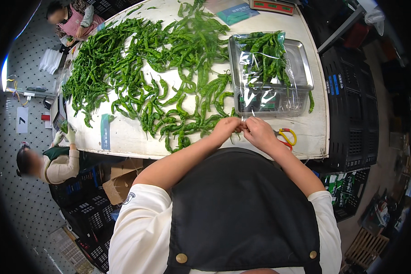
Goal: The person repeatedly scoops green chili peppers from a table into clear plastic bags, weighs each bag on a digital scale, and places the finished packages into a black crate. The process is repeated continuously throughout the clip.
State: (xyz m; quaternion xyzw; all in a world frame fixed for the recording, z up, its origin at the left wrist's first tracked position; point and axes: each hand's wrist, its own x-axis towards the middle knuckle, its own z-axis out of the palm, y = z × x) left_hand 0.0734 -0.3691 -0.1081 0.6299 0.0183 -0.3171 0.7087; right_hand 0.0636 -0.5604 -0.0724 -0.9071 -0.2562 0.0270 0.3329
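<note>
A clear plastic bag of long green peppers lies across a metal tray. The tray sits on a digital weighing scale, whose displays show through clear plastic. At the near end of the bag, my left hand and my right hand meet, with fingertips pinching the gathered plastic. What exactly lies between the fingers is partly hidden. Scissors with red and yellow handles rest beside my right wrist. Loose green peppers reach close to my left hand.
Many more peppers cover the left of the white table. A second scale stands at the far edge. Black crates are stacked on the right. Two people work on the left, one with gloved hands holding peppers.
</note>
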